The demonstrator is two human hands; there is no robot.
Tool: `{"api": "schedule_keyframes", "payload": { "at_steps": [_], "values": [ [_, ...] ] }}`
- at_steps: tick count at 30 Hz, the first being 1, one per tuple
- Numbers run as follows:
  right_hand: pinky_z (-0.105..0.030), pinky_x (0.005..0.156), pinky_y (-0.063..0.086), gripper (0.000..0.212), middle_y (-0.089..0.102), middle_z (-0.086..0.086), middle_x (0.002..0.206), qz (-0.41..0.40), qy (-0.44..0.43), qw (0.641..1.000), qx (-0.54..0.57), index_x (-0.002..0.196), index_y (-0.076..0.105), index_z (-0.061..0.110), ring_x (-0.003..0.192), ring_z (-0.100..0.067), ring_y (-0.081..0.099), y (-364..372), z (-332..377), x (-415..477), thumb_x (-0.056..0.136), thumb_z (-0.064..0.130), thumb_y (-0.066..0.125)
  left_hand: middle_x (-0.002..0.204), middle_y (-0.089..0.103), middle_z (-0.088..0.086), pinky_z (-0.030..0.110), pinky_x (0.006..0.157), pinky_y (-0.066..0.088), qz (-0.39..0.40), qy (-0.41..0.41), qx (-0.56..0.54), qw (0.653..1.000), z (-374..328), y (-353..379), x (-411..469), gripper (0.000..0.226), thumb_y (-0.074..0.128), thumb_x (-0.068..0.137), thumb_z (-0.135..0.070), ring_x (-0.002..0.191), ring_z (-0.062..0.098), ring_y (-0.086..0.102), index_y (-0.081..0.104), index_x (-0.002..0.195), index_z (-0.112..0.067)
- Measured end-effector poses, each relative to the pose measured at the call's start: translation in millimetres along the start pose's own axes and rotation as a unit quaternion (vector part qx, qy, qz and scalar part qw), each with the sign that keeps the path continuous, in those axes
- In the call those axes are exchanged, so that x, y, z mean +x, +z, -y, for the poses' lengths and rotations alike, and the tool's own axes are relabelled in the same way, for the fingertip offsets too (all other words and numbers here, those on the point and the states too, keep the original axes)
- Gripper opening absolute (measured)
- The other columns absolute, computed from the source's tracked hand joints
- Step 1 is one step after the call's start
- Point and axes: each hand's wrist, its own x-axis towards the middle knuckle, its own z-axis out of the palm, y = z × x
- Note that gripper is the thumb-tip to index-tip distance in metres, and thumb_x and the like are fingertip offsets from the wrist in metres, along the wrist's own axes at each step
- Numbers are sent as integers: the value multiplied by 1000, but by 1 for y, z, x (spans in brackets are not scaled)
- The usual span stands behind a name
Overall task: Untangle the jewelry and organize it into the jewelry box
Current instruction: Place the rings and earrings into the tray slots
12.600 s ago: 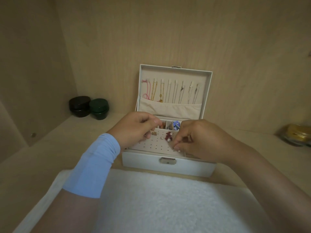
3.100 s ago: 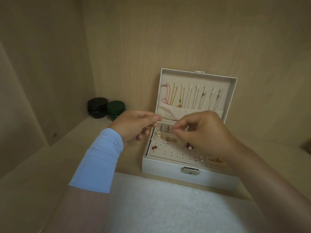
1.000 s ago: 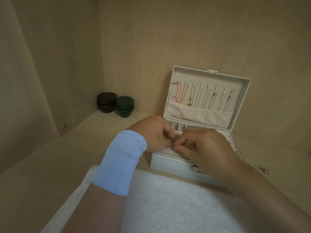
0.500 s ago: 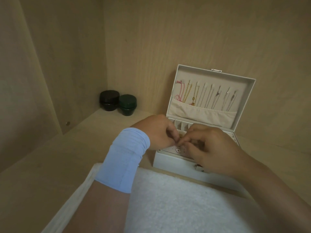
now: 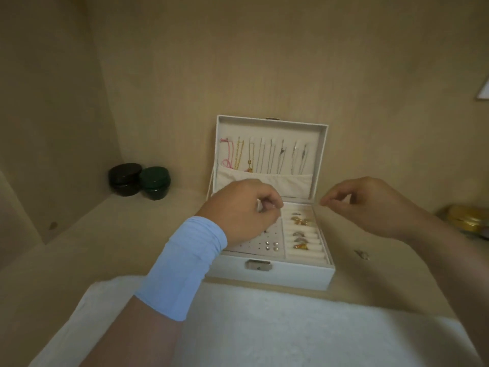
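Now the two hands, which half a second ago worked knuckle to knuckle over the perforated earring panel, have drawn apart. The left hand (image 5: 243,207) hovers over that panel of the open jewelry box (image 5: 270,274), fingers curled in toward the thumb; whether they pinch anything is too small to tell. The right hand (image 5: 370,205) has swung out past the box's right wall, thumb and forefinger closed tip to tip, and nothing shows between them either. Just below the left hand's knuckles, pearl studs (image 5: 272,247) sit in the panel. Between the two hands, rings (image 5: 300,234) lie in the ring rolls, and beyond both hands necklaces (image 5: 264,157) hang in the upright lid. Below the right wrist a small silvery piece (image 5: 362,254) lies on the wooden shelf, apart from the box. The parting suggests an earring has just been seated. That loose piece looks like the likely next pick, so the sorting seems nearly done.
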Motion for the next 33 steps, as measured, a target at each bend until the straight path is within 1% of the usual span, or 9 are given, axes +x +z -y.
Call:
{"api": "schedule_keyframes", "payload": {
  "at_steps": [5,9,13,17,21,23,26,31,33],
  "values": [
    [-1,63,38,19,71,12,91,75,50,994,-64,94,77,31,68,22,55,-21,-72,-13,87,14,71,88,63,-20,19,74,47,68,40,11,997,-58,44,40,12,63,89,-29,72,0,58,71,97,-33],
    [-3,61,40,30,72,13,86,140,71,986,-49,87,73,39,64,15,57,-17,-107,-20,81,9,71,99,69,-14,19,76,42,149,42,73,985,-90,90,77,15,63,89,-25,76,2,56,73,99,-29],
    [-8,61,43,24,75,6,85,170,74,983,20,92,78,29,57,10,53,-8,-117,-24,76,10,78,100,70,-9,22,82,47,233,6,161,959,-97,129,103,16,65,85,-19,93,13,64,74,94,-28],
    [-9,62,42,21,76,7,82,173,77,981,34,91,81,22,61,8,55,3,-124,-21,73,13,83,97,71,-9,28,88,53,263,-25,200,943,-92,152,115,18,72,78,-20,93,16,67,75,93,-28],
    [-15,68,45,11,77,6,82,169,76,982,38,86,81,21,67,5,58,5,-136,-20,76,17,82,92,73,-11,27,86,54,269,-24,190,944,-91,160,120,15,75,77,-24,88,12,67,78,91,-27],
    [-15,65,44,7,74,10,75,175,80,981,24,79,78,26,62,8,56,4,-140,-20,78,19,79,89,72,-10,25,82,53,265,-20,188,946,-89,161,121,11,76,78,-24,89,13,67,78,89,-24],
    [-12,59,39,16,64,17,63,179,85,980,8,71,71,33,54,12,52,3,-141,-19,79,19,76,82,68,-10,22,77,49,262,-17,188,946,-84,162,121,5,77,78,-24,88,14,66,76,83,-23],
    [-10,64,42,23,67,10,79,181,73,980,43,97,78,30,69,2,57,5,-135,-19,78,17,80,93,72,-5,29,84,54,244,-33,177,953,-80,156,121,10,68,84,-23,91,16,67,76,89,-19],
    [-6,66,42,21,71,13,79,177,80,980,50,93,80,28,70,6,58,7,-135,-19,76,17,83,87,70,-10,28,84,54,219,-33,150,963,-78,150,119,9,66,84,-23,89,13,66,75,86,-20]
  ]
}}
